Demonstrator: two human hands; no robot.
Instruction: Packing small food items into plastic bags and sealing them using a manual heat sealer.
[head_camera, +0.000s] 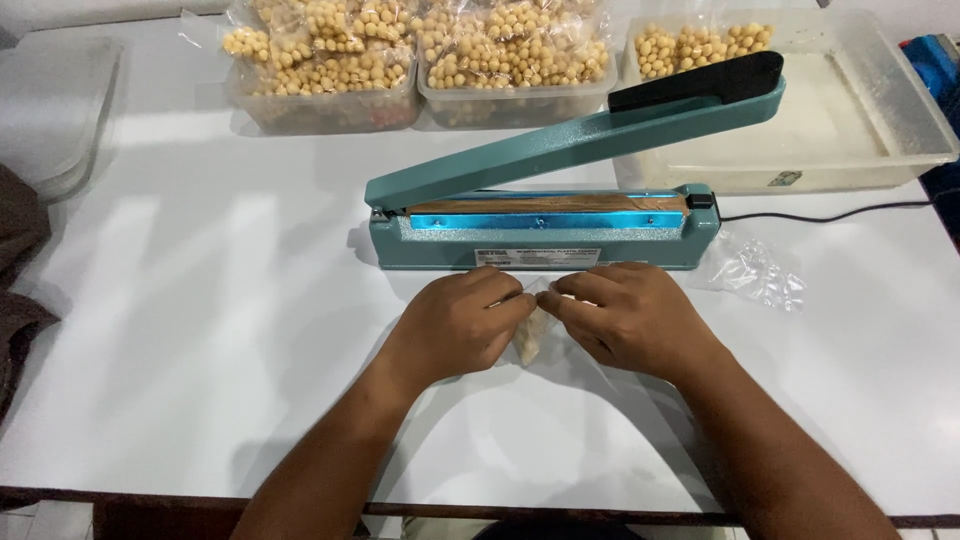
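Both hands pinch a small clear plastic bag of pale round nuts (533, 335) on the white table, just in front of a teal impulse sealer (545, 230). My left hand (455, 320) grips the bag's left side. My right hand (630, 315) grips its right side and top edge. Most of the bag is hidden between the fingers. The sealer's arm (590, 135) is raised, with a black handle at its far right end, and the sealing strip below it is uncovered.
Two clear tubs (330, 105) (515, 100) piled with filled bags of nuts stand at the back. A large clear tray (880, 100) with loose nuts sits back right. An empty clear bag (755, 270) lies right of the sealer, and a black cord (830, 212) runs right.
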